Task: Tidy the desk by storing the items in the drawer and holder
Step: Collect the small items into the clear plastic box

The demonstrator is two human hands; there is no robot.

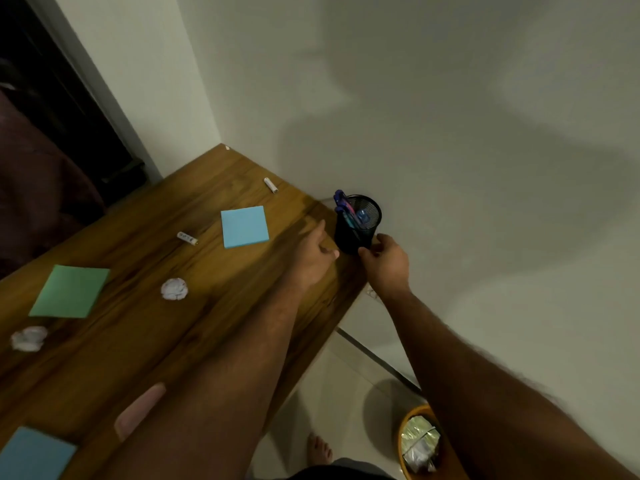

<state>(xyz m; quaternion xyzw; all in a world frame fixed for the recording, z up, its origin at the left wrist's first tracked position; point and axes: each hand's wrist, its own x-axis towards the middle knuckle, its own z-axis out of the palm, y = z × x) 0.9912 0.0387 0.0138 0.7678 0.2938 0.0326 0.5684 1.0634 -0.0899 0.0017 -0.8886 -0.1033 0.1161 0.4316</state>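
Observation:
A black mesh pen holder [356,225] with several pens stands at the wooden desk's [207,327] far right corner by the wall. My left hand [316,249] lies just left of it with fingers straight and thumb toward its base. My right hand [384,259] curls thumb and fingers round the holder's lower right side. Loose on the desk are a blue sticky pad [244,226], a green pad [71,291], another blue pad [33,453], two white batteries [270,185] [187,238], two crumpled paper balls [174,289] [28,337] and a pink oblong object [138,410].
A yellow waste bin [419,445] with rubbish stands on the tiled floor right of the desk, below my right forearm. A bare foot [320,448] shows beside it. White walls close the desk's far side and corner. No drawer is in view.

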